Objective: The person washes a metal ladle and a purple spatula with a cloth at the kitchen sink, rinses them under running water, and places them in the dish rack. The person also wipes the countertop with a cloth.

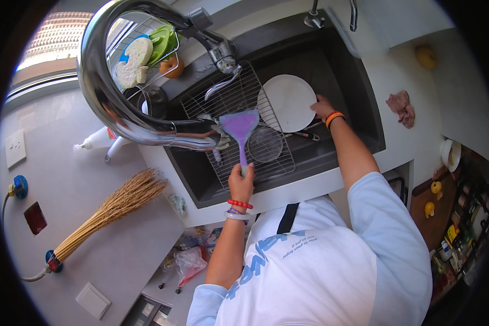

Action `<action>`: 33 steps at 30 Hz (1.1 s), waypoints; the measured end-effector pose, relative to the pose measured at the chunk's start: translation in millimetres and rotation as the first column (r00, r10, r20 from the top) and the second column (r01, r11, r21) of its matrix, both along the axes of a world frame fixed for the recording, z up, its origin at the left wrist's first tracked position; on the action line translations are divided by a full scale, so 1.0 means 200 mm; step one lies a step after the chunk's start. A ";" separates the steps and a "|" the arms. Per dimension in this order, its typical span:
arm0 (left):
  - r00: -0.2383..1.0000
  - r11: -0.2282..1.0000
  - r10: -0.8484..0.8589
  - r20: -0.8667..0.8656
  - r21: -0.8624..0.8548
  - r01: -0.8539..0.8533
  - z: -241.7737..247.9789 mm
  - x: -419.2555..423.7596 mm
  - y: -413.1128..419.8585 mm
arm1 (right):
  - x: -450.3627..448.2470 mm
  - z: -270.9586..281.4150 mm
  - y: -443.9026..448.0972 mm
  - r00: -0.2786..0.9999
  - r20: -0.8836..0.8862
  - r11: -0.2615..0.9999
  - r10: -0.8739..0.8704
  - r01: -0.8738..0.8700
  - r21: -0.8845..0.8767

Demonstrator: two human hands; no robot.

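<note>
My left hand (pixel 241 184) is closed around the lower handle of a purple spatula (pixel 240 124). Its broad blade points away from me, above a wire rack (pixel 228 95) set across the left part of a dark sink (pixel 342 81). On the right, my right hand (pixel 323 108) grips the rim of a round white plate (pixel 289 102). The plate's left side overlaps the rack's edge; which lies on top is hard to tell. A round mesh strainer (pixel 265 144) shows among the wires, near a black-handled utensil (pixel 307 135).
A large chrome faucet (pixel 93 81) arches over the sink's left side. Behind it, a wire basket holds a white sponge (pixel 135 63) and green items (pixel 162 42). A straw whisk broom (pixel 114 212) hangs at left. Crumpled pinkish cloth (pixel 401 109) lies on the right counter.
</note>
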State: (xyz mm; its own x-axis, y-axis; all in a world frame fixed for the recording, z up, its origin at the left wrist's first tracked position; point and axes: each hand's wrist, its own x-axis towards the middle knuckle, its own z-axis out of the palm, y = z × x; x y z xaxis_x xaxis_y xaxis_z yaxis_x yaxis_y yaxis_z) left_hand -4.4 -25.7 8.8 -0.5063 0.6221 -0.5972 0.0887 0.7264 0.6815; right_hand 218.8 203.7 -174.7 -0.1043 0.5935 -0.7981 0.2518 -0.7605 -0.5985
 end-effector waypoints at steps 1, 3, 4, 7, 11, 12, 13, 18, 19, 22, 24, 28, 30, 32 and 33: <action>1.000 1.000 0.010 0.015 0.008 -0.010 0.00 0.00 0.00 | -0.03 0.00 0.00 1.000 0.010 1.000 0.021 -0.021 0.009; 1.000 1.000 0.017 0.023 0.009 -0.017 0.01 0.00 -0.01 | -0.06 -0.02 -0.01 1.000 0.022 1.000 -0.004 0.004 0.002; 0.999 1.000 0.020 0.027 0.008 -0.020 0.01 0.00 -0.01 | -0.07 -0.03 -0.01 1.000 0.022 1.000 -0.009 0.010 -0.009; 0.999 1.000 0.025 0.037 0.012 -0.025 0.03 0.02 -0.01 | -0.09 -0.05 -0.02 1.000 0.003 1.000 0.005 -0.005 -0.010; 0.996 0.999 0.037 0.078 0.020 -0.038 0.02 0.02 -0.03 | -0.16 -0.06 -0.02 0.997 -0.034 0.998 0.068 -0.068 0.001; 0.994 0.998 0.050 0.097 0.034 -0.053 0.01 0.01 -0.04 | -0.18 -0.07 -0.03 0.995 -0.010 0.995 0.099 -0.099 0.031; 0.991 0.997 0.057 0.118 0.049 -0.063 0.01 0.02 -0.04 | -0.19 -0.13 -0.03 0.993 -0.007 0.990 0.118 -0.117 0.080; 0.977 0.991 0.095 0.190 0.080 -0.111 0.11 0.03 0.05 | -0.29 -0.29 -0.08 0.948 0.195 0.906 0.252 -0.302 0.296; 0.974 0.990 0.094 0.204 0.081 -0.113 0.13 0.03 0.05 | -0.30 -0.27 -0.09 0.919 0.274 0.872 0.283 -0.365 0.326; 0.965 0.992 0.006 0.262 0.120 -0.038 0.14 -0.01 0.05 | -0.29 -0.21 -0.11 0.947 0.195 0.874 0.257 -0.314 0.371; 0.946 0.989 -0.005 0.323 0.144 -0.044 0.16 -0.03 0.05 | -0.26 -0.18 -0.11 0.961 0.214 0.856 0.175 -0.256 0.449; 0.938 0.986 -0.046 0.343 0.168 -0.013 0.16 -0.11 0.01 | -0.25 0.18 -0.11 0.988 0.147 0.804 -0.045 -0.051 0.592; 0.937 0.975 -0.076 0.340 0.221 -0.001 0.15 -0.13 -0.01 | -0.31 0.50 -0.16 0.990 -0.112 0.828 -0.088 0.135 0.544; 0.934 0.964 -0.127 0.335 0.265 0.035 0.14 -0.16 -0.01 | -0.41 0.70 -0.24 0.874 -0.466 0.851 -0.139 0.347 0.395; 0.919 0.959 -0.152 0.363 0.278 0.049 0.15 -0.17 0.01 | -0.47 0.78 -0.30 0.766 -0.615 0.890 -0.186 0.396 0.225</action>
State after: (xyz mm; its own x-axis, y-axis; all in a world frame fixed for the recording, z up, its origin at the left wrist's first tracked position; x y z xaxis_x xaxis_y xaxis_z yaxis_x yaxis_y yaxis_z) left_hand -38.3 -23.7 38.3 -0.2017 0.8159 -0.5419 -0.1495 0.5211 0.8403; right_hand 123.9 143.5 -18.2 -0.2487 0.8797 -0.4054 -0.4114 -0.4748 -0.7780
